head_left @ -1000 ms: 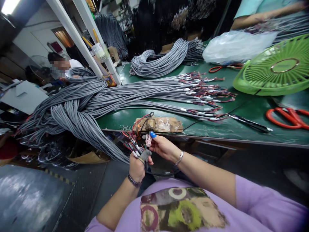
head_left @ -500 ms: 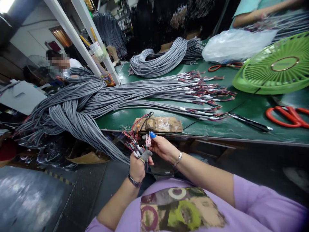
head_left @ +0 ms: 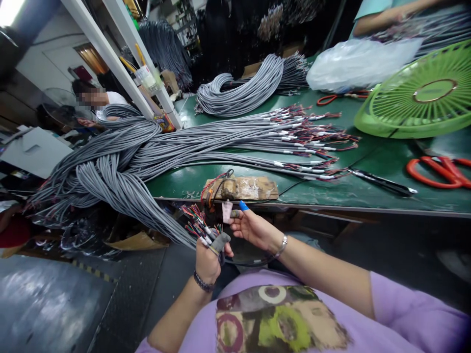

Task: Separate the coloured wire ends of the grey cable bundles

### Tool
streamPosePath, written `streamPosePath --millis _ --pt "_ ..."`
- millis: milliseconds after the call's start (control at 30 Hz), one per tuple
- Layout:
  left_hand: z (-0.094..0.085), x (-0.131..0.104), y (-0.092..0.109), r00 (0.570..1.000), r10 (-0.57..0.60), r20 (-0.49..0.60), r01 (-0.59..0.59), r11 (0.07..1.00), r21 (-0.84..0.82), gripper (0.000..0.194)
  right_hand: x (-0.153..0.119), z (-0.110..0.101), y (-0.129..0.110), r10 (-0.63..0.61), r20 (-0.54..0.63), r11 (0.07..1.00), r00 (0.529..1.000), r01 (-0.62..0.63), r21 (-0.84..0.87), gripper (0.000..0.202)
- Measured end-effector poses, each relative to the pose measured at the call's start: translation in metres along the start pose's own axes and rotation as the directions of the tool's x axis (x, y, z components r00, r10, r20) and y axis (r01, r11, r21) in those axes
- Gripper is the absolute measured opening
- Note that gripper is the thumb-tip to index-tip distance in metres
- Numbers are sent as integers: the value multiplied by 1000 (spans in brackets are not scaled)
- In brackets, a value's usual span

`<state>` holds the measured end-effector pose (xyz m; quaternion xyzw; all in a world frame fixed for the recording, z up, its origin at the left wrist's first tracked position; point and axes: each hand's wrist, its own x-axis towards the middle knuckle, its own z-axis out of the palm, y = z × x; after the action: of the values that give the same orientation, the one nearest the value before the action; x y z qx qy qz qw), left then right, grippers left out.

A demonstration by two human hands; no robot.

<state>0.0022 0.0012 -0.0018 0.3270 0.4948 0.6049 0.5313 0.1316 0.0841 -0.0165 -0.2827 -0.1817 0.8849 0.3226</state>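
My left hand (head_left: 209, 255), with a grey cover on its thumb, is closed round a bunch of grey cables whose stripped ends fan out as coloured wires (head_left: 195, 218). To its right is my right hand (head_left: 255, 229), with a blue cover on one digit; its fingers are apart and curved, and nothing shows in the palm. A small pinkish-white piece (head_left: 227, 212) hangs at the table edge beside the right fingertips. Just above, a wooden block (head_left: 257, 188) with a brown lump and red and black wires lies on the green table (head_left: 176, 182).
Long grey cable bundles (head_left: 206, 132) stretch over the table and off its left side. Behind them sits a coiled bundle (head_left: 250, 93). Black-handled tweezers (head_left: 382, 183), red-handled scissors (head_left: 437, 172), a green fan (head_left: 423, 93) and a plastic bag (head_left: 360, 63) are at right. Two other people are in the background.
My right hand has moved slightly right, away from the wire ends, and its fingers have opened. The pinkish-white piece now shows apart from the wires. My left hand still holds the cables.
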Motion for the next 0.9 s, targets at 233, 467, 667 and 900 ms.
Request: streamPosePath --millis 233,467,667,900 --pt "-8 -4 -6 1000 -12 3 12 1000 18 27 -9 -10 3 -15 -37 1000 999 14 -27 38" --pt "-15 -6 -6 997 -74 -19 74 997 -10 36 -19 -24 3 -145 -43 977 989 136 -164 28" --pt "-16 -24 1 997 -82 3 81 990 115 34 -44 -18 6 -312 64 765 948 290 -575 31" --pt "-3 -45 5 996 17 82 -36 972 232 46 -71 19 23 -412 384 356 826 534 -767 23"
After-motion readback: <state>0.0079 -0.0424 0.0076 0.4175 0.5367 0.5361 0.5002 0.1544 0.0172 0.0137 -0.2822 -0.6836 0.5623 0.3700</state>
